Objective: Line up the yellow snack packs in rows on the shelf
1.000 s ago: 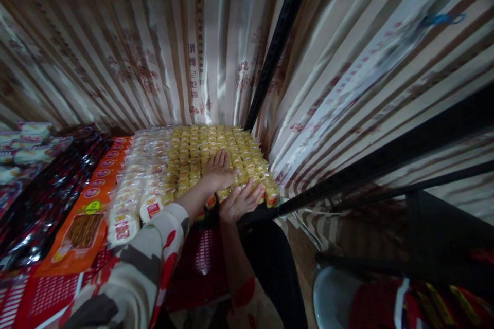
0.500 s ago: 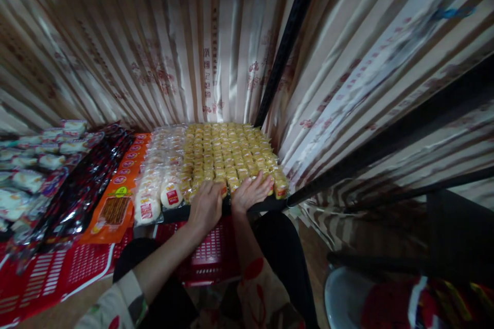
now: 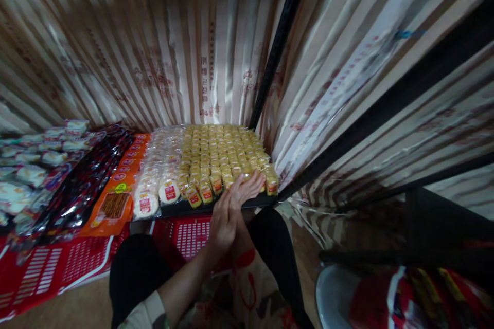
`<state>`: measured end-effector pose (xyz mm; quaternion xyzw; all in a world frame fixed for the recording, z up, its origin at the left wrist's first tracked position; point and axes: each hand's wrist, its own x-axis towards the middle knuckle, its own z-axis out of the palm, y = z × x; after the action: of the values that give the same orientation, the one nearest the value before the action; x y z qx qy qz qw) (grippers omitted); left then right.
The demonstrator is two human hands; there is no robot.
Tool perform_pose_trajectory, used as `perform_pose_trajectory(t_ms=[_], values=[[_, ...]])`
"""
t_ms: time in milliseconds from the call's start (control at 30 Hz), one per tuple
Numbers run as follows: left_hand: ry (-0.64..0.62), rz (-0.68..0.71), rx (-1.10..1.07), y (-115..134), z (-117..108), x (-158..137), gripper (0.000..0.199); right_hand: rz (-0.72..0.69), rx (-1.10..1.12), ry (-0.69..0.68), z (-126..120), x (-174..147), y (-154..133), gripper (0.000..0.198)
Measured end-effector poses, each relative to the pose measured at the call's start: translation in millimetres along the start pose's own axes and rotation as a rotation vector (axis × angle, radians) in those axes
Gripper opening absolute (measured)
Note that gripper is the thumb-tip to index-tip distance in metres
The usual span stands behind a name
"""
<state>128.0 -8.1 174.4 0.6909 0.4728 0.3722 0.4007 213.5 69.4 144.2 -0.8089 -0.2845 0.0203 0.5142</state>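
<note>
Rows of small yellow-wrapped snack cakes (image 3: 219, 149) stand packed together on a dark shelf (image 3: 173, 211). My right hand (image 3: 247, 188) lies flat against the front right of these rows, fingers stretched out toward the right. Pressed close beside its wrist is my left hand (image 3: 223, 218), its fingers pointing up and nearly straight; their tips are partly hidden. Nothing shows in either hand. To the left of the yellow rows are clear-wrapped round white cakes (image 3: 170, 190) with red labels.
An orange snack packet (image 3: 111, 211), dark shiny packets (image 3: 85, 185) and white packets (image 3: 29, 177) lie further left. Red baskets (image 3: 189, 236) stand below the shelf. A black post (image 3: 270, 61) and rail (image 3: 347, 144) frame the right corner, with a patterned curtain (image 3: 173, 51) behind.
My left hand has come off the front of the yellow rows and moved right and down to my right wrist. My right hand stays on the cakes. The view has shifted slightly.
</note>
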Motion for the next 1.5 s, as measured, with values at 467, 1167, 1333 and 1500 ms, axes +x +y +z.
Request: perform_pose_trajectory(t_ms=[467, 1167, 1333, 1500], values=[[-0.048, -0.127, -0.084, -0.2, -5.0, 11.7, 0.041, -0.235, 0.158, 0.163, -15.8, -0.7, 20.4, 0.050], [0.023, -0.028, -0.008, -5.2, 0.7, 5.1, 0.038, -0.407, 0.075, 0.085, -60.6, -12.7, 38.9, 0.041], [0.087, -0.068, -0.007, -11.4, 2.7, 1.5, 0.035, -0.517, 0.114, 0.002, -70.7, -12.5, 27.1, 0.036], [0.117, -0.090, -0.027, -14.4, 5.6, -0.8, 0.039, -0.745, 0.101, -0.313, -62.9, 2.2, -5.8, 0.032]])
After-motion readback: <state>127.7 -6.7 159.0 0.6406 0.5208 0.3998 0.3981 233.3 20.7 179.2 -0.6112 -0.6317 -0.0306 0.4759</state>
